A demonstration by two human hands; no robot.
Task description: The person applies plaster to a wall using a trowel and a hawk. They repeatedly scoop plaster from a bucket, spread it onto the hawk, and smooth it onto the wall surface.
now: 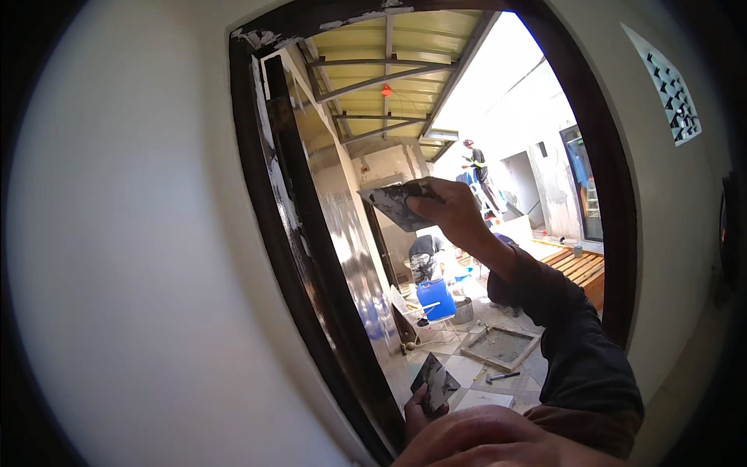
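My right hand [451, 204] is raised in the middle of the doorway, its fingers closed on the edge of a flat putty scraper [393, 206]. Dark and pale smears cover the scraper, whose far corner points left toward the door frame without clearly touching it. Lower down, my left hand [420, 411] grips a second flat putty scraper [436, 381], tilted up, with grey putty on its face. To the left stands the dark door frame [247, 144], patched with whitish filler [282, 187] along its upright and top corner.
Beyond the doorway, a hammer [504, 377] and a square wooden frame [502, 348] lie on the tiled floor. A blue container [436, 300] stands near a bent-over person [426, 257]. Another person [478, 165] is up on a ladder. Wooden slats [572, 268] sit at the right.
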